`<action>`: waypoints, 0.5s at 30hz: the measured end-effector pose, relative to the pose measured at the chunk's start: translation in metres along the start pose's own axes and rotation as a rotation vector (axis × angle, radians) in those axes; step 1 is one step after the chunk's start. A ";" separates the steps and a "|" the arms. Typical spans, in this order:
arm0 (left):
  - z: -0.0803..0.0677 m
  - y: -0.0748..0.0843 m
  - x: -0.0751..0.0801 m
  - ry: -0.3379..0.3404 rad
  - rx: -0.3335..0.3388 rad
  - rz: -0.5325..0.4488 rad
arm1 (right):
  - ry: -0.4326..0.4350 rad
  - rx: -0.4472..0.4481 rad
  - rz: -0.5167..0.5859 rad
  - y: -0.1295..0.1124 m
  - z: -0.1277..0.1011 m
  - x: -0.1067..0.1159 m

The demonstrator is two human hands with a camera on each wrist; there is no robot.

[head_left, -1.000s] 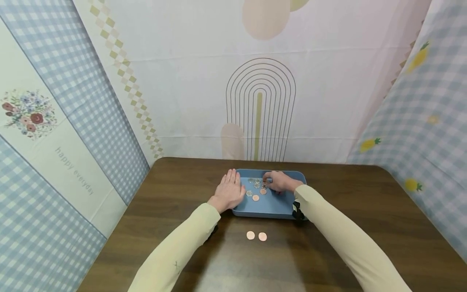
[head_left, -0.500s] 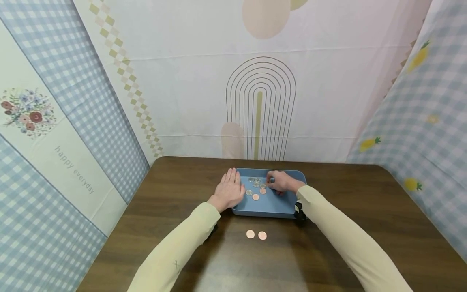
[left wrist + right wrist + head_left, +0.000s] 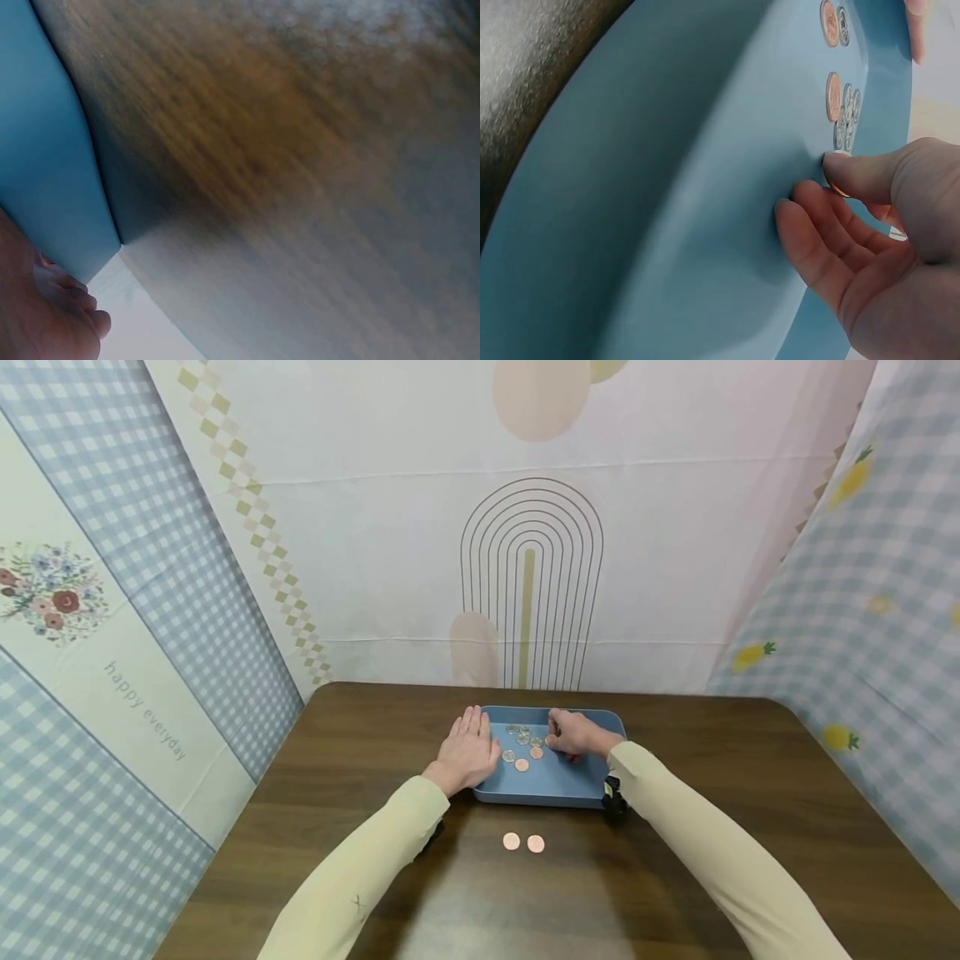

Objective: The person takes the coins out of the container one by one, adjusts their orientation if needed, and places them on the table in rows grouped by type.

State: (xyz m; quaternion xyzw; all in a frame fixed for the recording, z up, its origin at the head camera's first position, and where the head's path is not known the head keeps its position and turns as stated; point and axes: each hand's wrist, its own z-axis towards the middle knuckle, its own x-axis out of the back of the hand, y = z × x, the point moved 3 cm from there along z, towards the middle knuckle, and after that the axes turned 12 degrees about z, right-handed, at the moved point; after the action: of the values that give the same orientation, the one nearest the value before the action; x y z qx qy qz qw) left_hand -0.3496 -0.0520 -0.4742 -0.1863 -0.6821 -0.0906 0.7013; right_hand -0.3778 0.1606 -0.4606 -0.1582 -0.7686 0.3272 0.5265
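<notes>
One shallow tray (image 3: pixel 555 789), blue with rounded corners, stood toward the far edge of a dark wood-grain table (image 3: pixel 375 735).

One left hand (image 3: pixel 468 752): I logged it from the head view as laid along the tray's left wall, fingers straight, thumb slightly apart, pinching nothing. My left wrist feed caught only part of it, at the lower corner beside the blue wall.

One right hand (image 3: pixel 576 733): inside the tray, toward the right and far side, thumb and fingers bent together to pinch a copper coin (image 3: pixel 840 191). My right wrist feed showed the coin's edge just beneath the thumb tip; I could not tell whether it touched the tray floor.

Five silver-coloured coins (image 3: pixel 509 756): four grouped near the far wall, some close enough to overlap in view, one nearer the left hand.

Two further copper-coloured coins (image 3: pixel 522 765): flat on the tray floor, left of the right hand.

Two copper-coloured discs (image 3: pixel 512 842): side by side, just apart, on the table in front of the tray.

Two pale yellow sleeves (image 3: pixel 375 868); one white backdrop (image 3: pixel 375 543) with a line-drawn arch, behind the table.
</notes>
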 end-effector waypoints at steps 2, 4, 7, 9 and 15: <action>0.000 0.000 -0.001 0.000 -0.003 -0.002 | 0.003 0.019 0.000 0.000 0.000 0.000; 0.001 0.000 -0.001 0.002 -0.005 -0.002 | 0.011 0.040 0.005 0.000 -0.001 0.002; 0.002 -0.001 -0.002 0.009 -0.003 -0.001 | 0.024 0.074 0.013 0.000 -0.003 0.005; 0.003 -0.001 -0.002 0.011 -0.002 0.001 | 0.033 0.084 0.028 0.001 -0.005 0.007; 0.004 -0.001 -0.003 0.003 0.000 0.000 | 0.037 0.116 0.045 0.001 -0.014 0.012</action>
State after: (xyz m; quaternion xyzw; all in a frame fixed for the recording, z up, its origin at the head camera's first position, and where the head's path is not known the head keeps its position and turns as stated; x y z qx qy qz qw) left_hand -0.3540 -0.0522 -0.4766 -0.1859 -0.6810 -0.0909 0.7024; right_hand -0.3700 0.1728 -0.4493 -0.1509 -0.7346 0.3801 0.5414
